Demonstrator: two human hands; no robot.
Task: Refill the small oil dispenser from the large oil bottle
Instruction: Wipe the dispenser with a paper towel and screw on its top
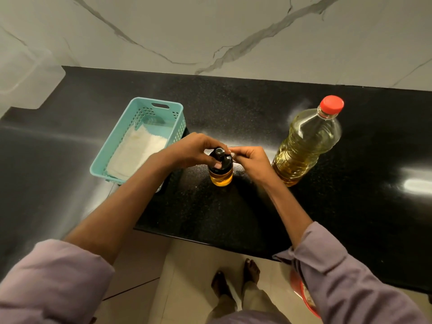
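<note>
Black speckled stone: the tabletop [233, 218] was dark, polished and reflective, set against a pale veined wall [210, 31].
Small oil dispenser: the small oil dispenser [221, 169] stood upright on the tabletop, directly under the fingers of both hands; black top, clear lower body, amber oil in the lower part.
Left hand: the left hand [190, 150] came over the dispenser's top from its own side; the fingers [211, 146] were curled round the black cap, thumb tip pressed on the near face of the cap.
Right hand: the right hand [252, 161] met the dispenser from the opposite side; its fingers [236, 149] were drawn narrow together at the cap's edge, pinching there. Exactly which part they pinched could not be determined.
Large oil bottle: the large oil bottle [306, 143] stood upright just beyond the back of the right hand, apart from the fingers; red cap [332, 104] in place, yellow oil filling most of the body.
Basket: a teal perforated basket [140, 136] sat beyond the left wrist, on the far side from the right fingers; a white folded cloth [135, 153] lay inside it.
Sleeves: both forearms were bare to rolled mauve sleeves [53, 277].
Floor: pale tiled floor [187, 277] below the tabletop edge, the person's bare feet [236, 279] visible there.
</note>
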